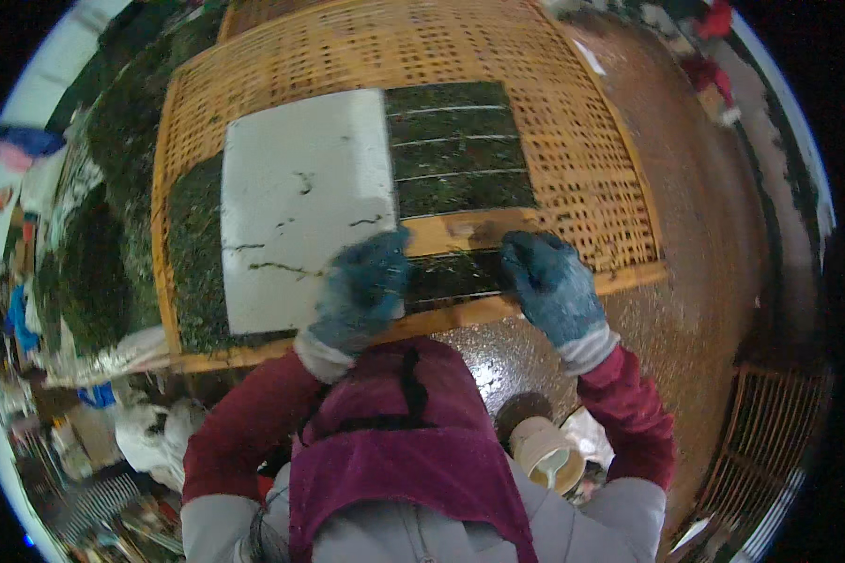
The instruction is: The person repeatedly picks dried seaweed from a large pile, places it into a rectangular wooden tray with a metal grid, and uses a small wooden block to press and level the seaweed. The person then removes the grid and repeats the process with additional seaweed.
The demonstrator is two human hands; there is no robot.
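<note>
My left hand and my right hand wear blue-green coated work gloves. Between them runs a dark green strip with loose green bits on it and a thin white line along its near side. The fingers of each hand curl around an end of this strip; motion blurs the left. Just beyond it lies a light wooden bar, partly shaded near my right hand. A dark green panel, divided by white lines, lies farther off. Left of these is a white board with scattered plant sprigs.
A wood-framed woven lattice rack supports everything. Loose greenery covers its left side, with a larger heap beyond. A bucket stands on the wet floor near my right arm. Another slatted rack is at lower right.
</note>
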